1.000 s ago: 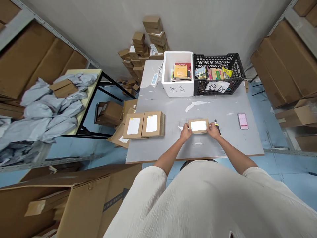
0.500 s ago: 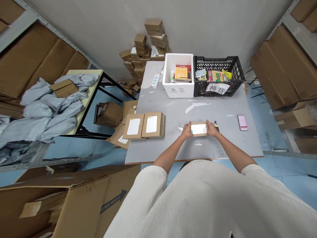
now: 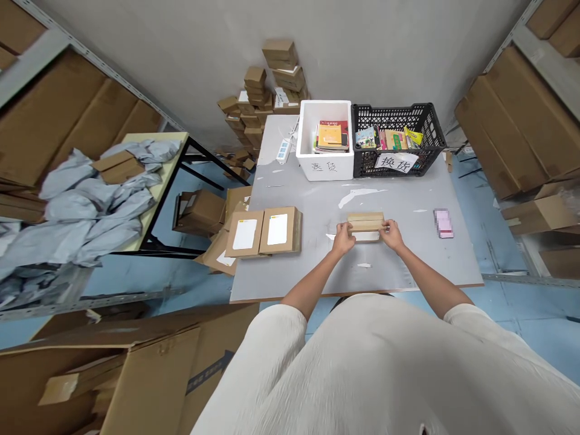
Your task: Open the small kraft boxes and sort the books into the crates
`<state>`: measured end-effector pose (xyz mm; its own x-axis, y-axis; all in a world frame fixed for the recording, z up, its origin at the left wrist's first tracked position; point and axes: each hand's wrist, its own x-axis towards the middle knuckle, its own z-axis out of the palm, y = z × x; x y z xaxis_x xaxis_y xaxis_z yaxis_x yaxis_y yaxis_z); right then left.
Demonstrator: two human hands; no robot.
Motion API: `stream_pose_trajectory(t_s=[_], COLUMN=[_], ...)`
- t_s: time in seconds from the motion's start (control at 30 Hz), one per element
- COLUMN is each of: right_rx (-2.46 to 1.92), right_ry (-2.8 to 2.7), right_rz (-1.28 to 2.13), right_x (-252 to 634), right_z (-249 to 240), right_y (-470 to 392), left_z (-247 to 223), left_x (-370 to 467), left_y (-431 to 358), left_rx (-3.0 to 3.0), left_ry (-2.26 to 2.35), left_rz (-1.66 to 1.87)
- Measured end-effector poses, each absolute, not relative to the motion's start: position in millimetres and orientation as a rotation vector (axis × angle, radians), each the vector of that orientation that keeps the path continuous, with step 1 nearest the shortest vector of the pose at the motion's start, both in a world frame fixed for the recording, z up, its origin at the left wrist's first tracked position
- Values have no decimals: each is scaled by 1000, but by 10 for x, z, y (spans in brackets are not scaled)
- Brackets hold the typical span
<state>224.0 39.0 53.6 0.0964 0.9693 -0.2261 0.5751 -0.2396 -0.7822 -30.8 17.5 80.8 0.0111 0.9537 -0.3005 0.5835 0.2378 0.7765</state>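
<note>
A small brown cardboard box (image 3: 365, 222) is between my hands over the grey table (image 3: 312, 275), with a white face low on its near side. My left hand (image 3: 344, 239) pinches its left end, and my right hand (image 3: 391, 234) pinches its right end. Fingers of both hands are closed on the cardboard. To the left on the table lie two brown boxes with white labels, one box (image 3: 245, 234) beside the other (image 3: 278, 230).
At the table's back stand a white foam bin (image 3: 324, 167) with books and a black crate (image 3: 399, 165) with books. A pink phone (image 3: 443, 223) lies at the right. Left is a side table with grey bags (image 3: 86, 199); a large carton (image 3: 158, 368) stands at lower left.
The small box has turned: its white labelled face was upward, and now plain brown cardboard shows on top. Both hands have shifted their grip at its ends. The black object by my right hand no longer shows.
</note>
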Motion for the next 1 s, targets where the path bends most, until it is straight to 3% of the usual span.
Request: stream_pose_trajectory(t_s=[0.7,1.0], right_rx=[-1944,-1746], right_ry=[-1364,-1465], right_rz=[1007,863], right_x=[2332,2091], right_z=[336,546], right_y=[396,396], left_z=[1023,1109], left_x=[14,51], left_y=[127,164], left_rx=[2076,2057], left_ry=[1597,1553], left_rz=[135,253])
